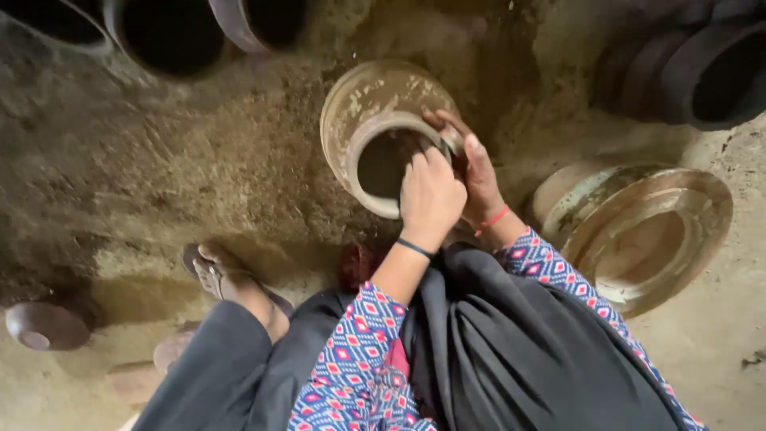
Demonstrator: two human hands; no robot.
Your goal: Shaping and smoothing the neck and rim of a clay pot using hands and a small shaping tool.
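Observation:
A round clay pot [367, 104], pale and mud-streaked, lies tilted on the dirt floor with its wide mouth [385, 164] facing me. My left hand [431, 195], a black band on the wrist, rests on the near rim with its fingers curled at the mouth's edge. To its right, my right hand [477, 169], with a red thread on the wrist, grips the right side of the rim, thumb over the lip. The inside of the pot is dark. Both sleeves are blue and patterned.
A larger clay pot [638, 231] lies on its side at the right. Dark pots [171, 36] line the top left; more dark pots [702, 68] are stacked top right. A small brown bowl [46, 326] sits at the left. My sandalled foot [231, 279] is planted lower left.

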